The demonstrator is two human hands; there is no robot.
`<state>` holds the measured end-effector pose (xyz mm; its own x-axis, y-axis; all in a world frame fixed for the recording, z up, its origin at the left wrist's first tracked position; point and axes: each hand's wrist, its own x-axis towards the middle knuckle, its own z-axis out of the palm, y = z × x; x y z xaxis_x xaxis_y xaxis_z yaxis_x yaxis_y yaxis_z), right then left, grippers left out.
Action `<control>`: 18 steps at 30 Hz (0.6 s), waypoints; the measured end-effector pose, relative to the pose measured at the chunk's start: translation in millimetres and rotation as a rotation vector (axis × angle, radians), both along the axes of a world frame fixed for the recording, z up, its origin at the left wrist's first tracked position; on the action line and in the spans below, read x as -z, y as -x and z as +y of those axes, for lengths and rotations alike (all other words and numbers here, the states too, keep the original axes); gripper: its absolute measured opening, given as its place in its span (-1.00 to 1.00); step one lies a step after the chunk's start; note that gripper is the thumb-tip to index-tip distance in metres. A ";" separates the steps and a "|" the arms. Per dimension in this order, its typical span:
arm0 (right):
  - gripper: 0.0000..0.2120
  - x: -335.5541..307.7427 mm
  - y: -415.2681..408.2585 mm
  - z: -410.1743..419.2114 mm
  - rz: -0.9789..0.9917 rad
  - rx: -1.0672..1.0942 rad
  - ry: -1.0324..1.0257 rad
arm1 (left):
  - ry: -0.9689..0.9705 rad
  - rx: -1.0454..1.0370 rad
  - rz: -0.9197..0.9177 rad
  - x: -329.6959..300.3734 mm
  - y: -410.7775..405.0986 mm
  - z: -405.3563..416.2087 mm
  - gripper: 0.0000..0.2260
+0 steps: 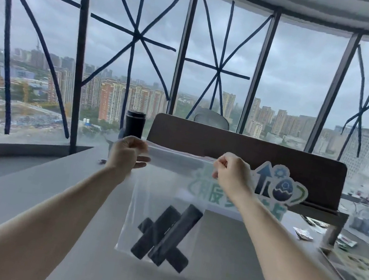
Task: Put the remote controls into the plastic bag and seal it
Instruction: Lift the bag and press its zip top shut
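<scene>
1. At the centre of the frame, a clear, rectangular plastic zip bag (164,210) hangs in the air above the grey counter (22,198), held only by its top edge.
2. Left hand (127,154), centre left: fingers (142,159) pinched narrow on the bag's upper left corner.
3. Right hand (231,174), centre right: fingers closed in a tight pinch on the top strip toward its right end.
4. Contents: three black, bar-shaped remote controls (165,234) lie crossed over one another at the bottom of the bag, in the lower centre of the frame; none shows outside it.
5. Seal: whether the strip between the two hands is pressed shut cannot be told; the film there is blurred.
6. Risk, incomplete closure: the weight of the remotes pulls the mouth downward, so an unpressed stretch between the pinches could gape and leave the seal partial.
7. Risk, slip: thin film gripped at two points only; if either pinch loosens, the bag would tip toward that side and the remotes would slide to the low corner.
8. Risk, collision: a black cylindrical tumbler (134,123) stands behind the left hand, and a brown desk divider (250,148) carrying a blue-green sticker (278,185) runs just behind the bag; a forward swing could strike either.
</scene>
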<state>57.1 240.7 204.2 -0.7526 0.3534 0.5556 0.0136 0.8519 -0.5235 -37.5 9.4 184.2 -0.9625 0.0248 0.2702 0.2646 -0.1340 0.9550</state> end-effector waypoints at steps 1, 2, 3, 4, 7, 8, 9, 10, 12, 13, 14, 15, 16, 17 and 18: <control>-0.81 -3.0 18.1 -6.3 0.043 -0.026 0.022 | -0.017 -0.025 0.002 -4.0 16.9 -5.7 -0.82; -0.81 -5.5 33.5 -13.4 0.083 -0.054 0.037 | -0.038 -0.043 0.005 -7.2 32.8 -12.1 -0.80; -0.82 -6.0 47.1 -19.6 0.117 -0.082 0.047 | -0.053 -0.059 0.010 -9.0 46.8 -18.7 -0.80; -0.83 -3.6 59.3 -25.1 0.144 -0.103 0.052 | -0.064 -0.073 0.015 -8.7 59.9 -25.1 -0.82; -0.86 25.4 86.2 -37.7 0.126 -0.154 0.106 | -0.070 -0.111 0.010 11.2 92.2 -42.9 -0.90; -0.87 41.5 93.0 -40.4 0.093 -0.163 0.117 | -0.066 -0.118 -0.002 24.0 100.2 -47.7 -0.90; -0.88 57.7 96.4 -44.1 0.049 -0.166 0.118 | -0.059 -0.123 -0.026 38.8 105.3 -51.7 -0.90; -0.88 74.4 98.6 -47.1 0.000 -0.167 0.106 | -0.055 -0.130 -0.057 55.5 109.2 -55.4 -0.90; -0.86 105.6 96.8 -53.6 -0.111 -0.184 0.081 | -0.046 -0.140 -0.118 89.5 109.5 -62.1 -0.88; -0.86 118.8 93.4 -57.3 -0.180 -0.207 0.083 | -0.053 -0.146 -0.143 105.3 105.8 -65.5 -0.85; -0.87 130.6 87.7 -61.2 -0.248 -0.248 0.094 | -0.067 -0.150 -0.165 120.8 101.2 -69.0 -0.83; -0.89 140.3 81.3 -63.4 -0.323 -0.299 0.112 | -0.070 -0.156 -0.184 133.4 93.8 -73.0 -0.80; -0.92 146.9 73.6 -66.3 -0.391 -0.352 0.135 | -0.068 -0.165 -0.192 144.1 87.6 -77.1 -0.78; -0.95 151.0 64.9 -69.8 -0.466 -0.393 0.175 | -0.040 -0.176 -0.209 151.3 81.7 -79.9 -0.78; -0.98 152.2 56.5 -69.9 -0.515 -0.425 0.209 | -0.002 -0.189 -0.218 158.3 76.0 -84.0 -0.80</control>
<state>0.6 170.8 52.0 -0.9986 0.0308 0.0433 -0.0078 0.7206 -0.6933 -113.6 -74.7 25.9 -0.9853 -0.1612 0.0566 0.0740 -0.1040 0.9918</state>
